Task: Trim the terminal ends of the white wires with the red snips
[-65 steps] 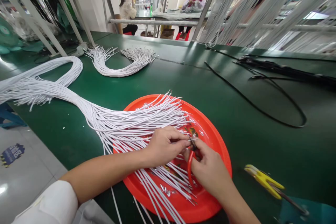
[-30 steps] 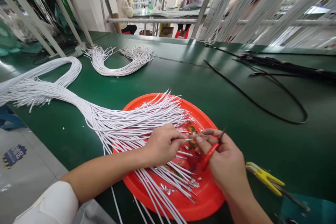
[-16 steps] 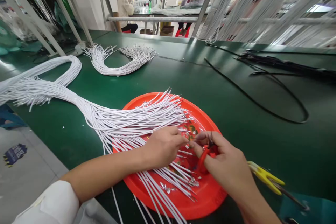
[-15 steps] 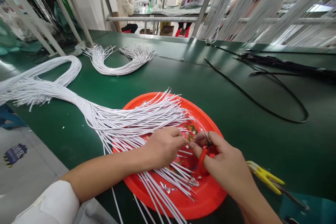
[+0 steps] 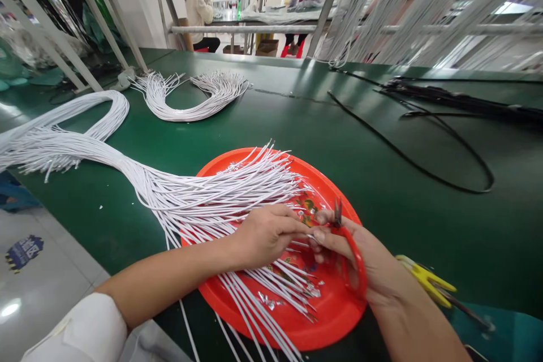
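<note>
Over a red tray (image 5: 335, 317), my left hand (image 5: 267, 237) is closed in a pinch on the end of a white cable (image 5: 311, 236). My right hand (image 5: 373, 254) meets it there, thumb and fingertips at the same cable end. Red-handled scissors (image 5: 358, 263) hang in the right hand, their dark blades pointing up past the fingers. A thick bundle of white cables (image 5: 220, 192) crosses the tray from the left. More white cables (image 5: 280, 283) lie below my left hand, their ends near small silvery scraps (image 5: 267, 300).
Yellow-handled pliers (image 5: 426, 280) lie right of the tray. Black cables (image 5: 466, 102) loop across the green table (image 5: 297, 119). Another white cable bundle (image 5: 186, 110) curves at the back left. Metal frame posts (image 5: 328, 5) rise behind, with two people seated beyond.
The scissors have swung within my right hand, blades now upright and handle lying across the fingers. The right fingertips have closed in at the cable end, while my left hand reaches slightly further right.
</note>
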The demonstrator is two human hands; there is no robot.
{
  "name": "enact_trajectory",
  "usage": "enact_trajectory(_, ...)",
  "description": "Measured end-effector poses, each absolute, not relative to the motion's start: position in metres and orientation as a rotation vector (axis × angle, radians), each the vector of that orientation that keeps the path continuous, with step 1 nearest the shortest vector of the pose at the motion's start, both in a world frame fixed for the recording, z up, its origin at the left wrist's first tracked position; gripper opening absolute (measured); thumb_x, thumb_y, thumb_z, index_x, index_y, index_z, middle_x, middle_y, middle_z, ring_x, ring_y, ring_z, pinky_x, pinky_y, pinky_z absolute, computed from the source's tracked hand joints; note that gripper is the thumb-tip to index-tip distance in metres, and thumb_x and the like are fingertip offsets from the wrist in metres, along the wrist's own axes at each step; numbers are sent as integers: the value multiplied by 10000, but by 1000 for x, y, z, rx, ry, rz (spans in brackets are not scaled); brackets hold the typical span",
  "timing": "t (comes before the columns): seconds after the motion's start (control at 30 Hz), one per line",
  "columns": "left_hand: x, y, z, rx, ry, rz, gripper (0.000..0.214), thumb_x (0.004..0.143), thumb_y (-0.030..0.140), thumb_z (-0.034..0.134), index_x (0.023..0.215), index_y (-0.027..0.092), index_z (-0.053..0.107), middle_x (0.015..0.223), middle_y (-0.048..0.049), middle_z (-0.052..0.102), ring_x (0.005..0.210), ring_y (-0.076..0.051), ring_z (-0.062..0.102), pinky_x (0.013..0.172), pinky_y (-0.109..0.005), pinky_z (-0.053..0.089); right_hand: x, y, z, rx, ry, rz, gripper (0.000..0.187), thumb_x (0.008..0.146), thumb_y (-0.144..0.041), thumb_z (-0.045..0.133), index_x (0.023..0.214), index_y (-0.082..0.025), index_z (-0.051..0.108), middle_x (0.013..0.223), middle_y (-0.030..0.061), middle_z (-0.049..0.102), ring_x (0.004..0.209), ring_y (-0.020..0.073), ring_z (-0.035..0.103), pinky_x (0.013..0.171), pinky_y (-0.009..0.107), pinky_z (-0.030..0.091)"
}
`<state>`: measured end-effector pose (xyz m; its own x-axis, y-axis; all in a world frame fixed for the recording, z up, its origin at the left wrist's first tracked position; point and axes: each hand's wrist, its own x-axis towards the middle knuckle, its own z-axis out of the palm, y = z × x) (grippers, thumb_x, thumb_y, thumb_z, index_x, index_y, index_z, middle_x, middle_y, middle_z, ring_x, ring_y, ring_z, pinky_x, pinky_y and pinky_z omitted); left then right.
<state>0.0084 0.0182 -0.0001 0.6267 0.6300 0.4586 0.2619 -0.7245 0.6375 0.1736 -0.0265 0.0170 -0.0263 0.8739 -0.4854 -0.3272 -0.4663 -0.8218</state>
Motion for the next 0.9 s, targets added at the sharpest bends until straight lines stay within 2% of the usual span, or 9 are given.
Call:
enact_trajectory(0.27, 10, 16, 3, 2303, 733, 1085, 307, 856, 119, 381, 848, 144, 687, 820, -73, 657, 730, -108, 616, 643, -224, 533, 166, -29, 8, -1173, -458, 1766, 422, 549, -259, 782, 841, -218, 479, 556, -45, 547, 493, 102, 500, 467, 217, 419)
enact_trajectory(0.43, 9, 16, 3, 2197, 725, 1149, 277, 819, 90, 424, 837, 160, 691, 828, -48, 657, 718, -89, 622, 637, -185, 531, 163, -31, 11, -1138, -421, 1756, 450, 529, -223, 790, 868, -219, 494, 582, -50, 552, 526, 100, 521, 481, 216, 447)
enact_trajectory(0.67, 9, 12, 0, 2282, 899, 1222, 178, 811, 164, 524, 840, 160, 700, 666, -26, 603, 607, -91, 568, 547, -184, 481, 157, -29, 14, -1259, -478, 1618, 464, 522, -265, 801, 847, -218, 473, 568, -44, 579, 503, 121, 547, 482, 248, 485)
enact_trajectory(0.9, 11, 11, -1, 2311, 955, 1156, 193, 833, 187, 489, 818, 145, 677, 656, -36, 570, 614, -110, 541, 556, -210, 459, 157, -30, 19, -1346, -540, 1497, 521, 459, -282, 829, 828, -216, 468, 530, -62, 562, 471, 125, 552, 463, 249, 478)
